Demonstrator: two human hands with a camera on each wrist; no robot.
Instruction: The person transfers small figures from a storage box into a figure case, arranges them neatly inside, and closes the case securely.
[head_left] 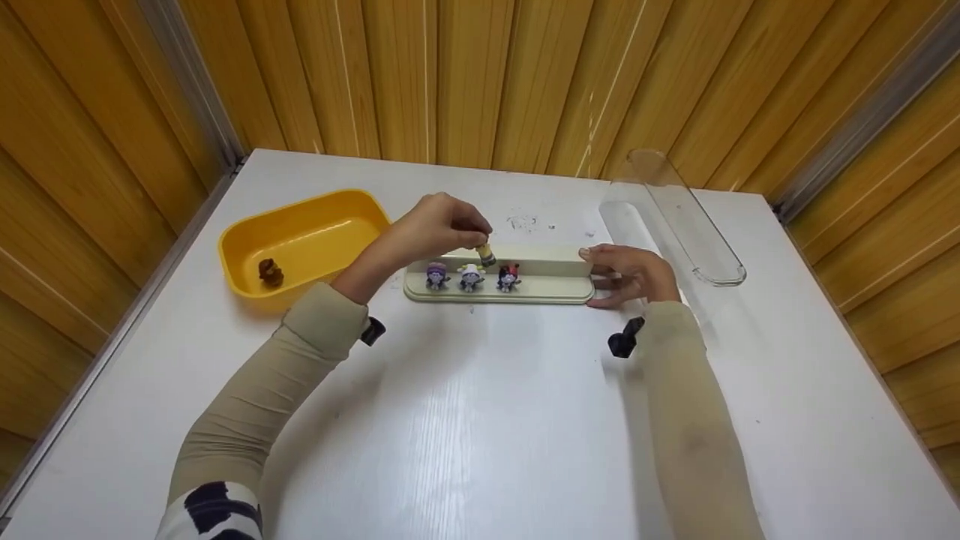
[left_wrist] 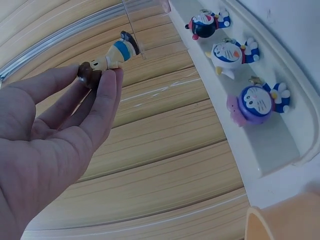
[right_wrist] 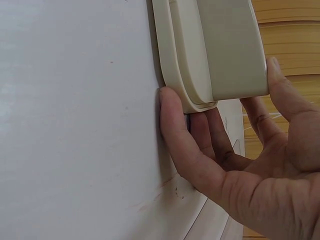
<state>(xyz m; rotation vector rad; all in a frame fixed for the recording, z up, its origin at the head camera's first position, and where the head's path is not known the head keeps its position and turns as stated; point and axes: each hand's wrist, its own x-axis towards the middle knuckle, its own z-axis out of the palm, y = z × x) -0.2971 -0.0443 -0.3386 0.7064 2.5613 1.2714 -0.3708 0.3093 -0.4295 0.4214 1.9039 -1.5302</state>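
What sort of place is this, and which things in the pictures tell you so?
Probably a small work booth: a white table is enclosed on three sides by wood-look panels, with grey metal-looking strips running down the corners. What lies beyond is out of view.

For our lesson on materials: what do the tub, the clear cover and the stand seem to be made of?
Tub: probably plastic, glossy; light glints off its yellow floor.
Cover: likely clear plastic, shiny, though glass is possible; the table shows through it.
Stand: probably plastic, smooth; its cream colour is even and its corners rounded.
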